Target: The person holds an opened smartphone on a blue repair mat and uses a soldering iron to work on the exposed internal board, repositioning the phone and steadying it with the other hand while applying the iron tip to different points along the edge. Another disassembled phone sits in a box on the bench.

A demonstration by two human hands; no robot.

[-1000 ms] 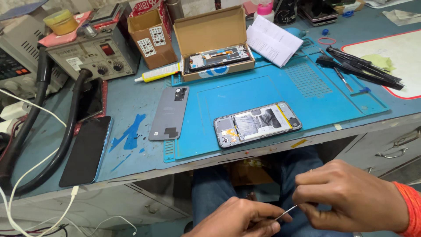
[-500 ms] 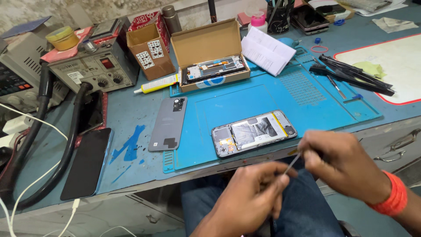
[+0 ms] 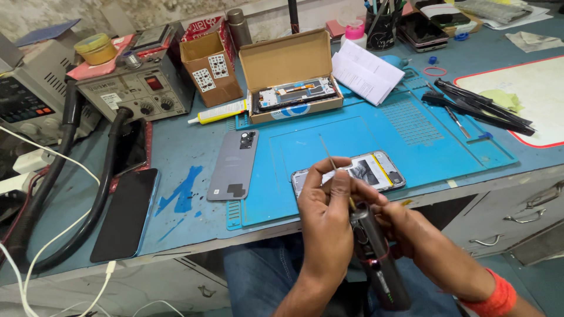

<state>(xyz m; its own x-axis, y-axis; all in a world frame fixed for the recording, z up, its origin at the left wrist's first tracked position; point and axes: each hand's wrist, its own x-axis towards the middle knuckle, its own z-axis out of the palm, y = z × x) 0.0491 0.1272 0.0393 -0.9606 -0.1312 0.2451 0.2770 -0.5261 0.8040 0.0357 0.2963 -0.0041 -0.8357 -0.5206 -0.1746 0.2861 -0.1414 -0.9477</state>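
Observation:
My left hand (image 3: 325,205) pinches a thin metal bit (image 3: 328,154) that points up and away from me. My right hand (image 3: 393,220) grips a dark pen-shaped electric screwdriver (image 3: 376,258), its top end meeting the bit between my fingers. Both hands hover at the near edge of the blue work mat (image 3: 329,147). Just beyond them lies an opened phone (image 3: 376,170) with its insides showing, partly hidden by my left fingers. A grey phone back cover (image 3: 233,164) rests at the mat's left edge.
An open cardboard box (image 3: 291,73) holds a phone part. A yellow glue tube (image 3: 220,113), a soldering station (image 3: 138,88) with hoses, a dark phone (image 3: 126,214), folded paper (image 3: 364,70) and black tools (image 3: 482,108) lie around. Drawers (image 3: 517,217) sit at right.
Both hands rose from my lap to the table edge. The thin bit now points upward, and the dark screwdriver has come into view in my right hand.

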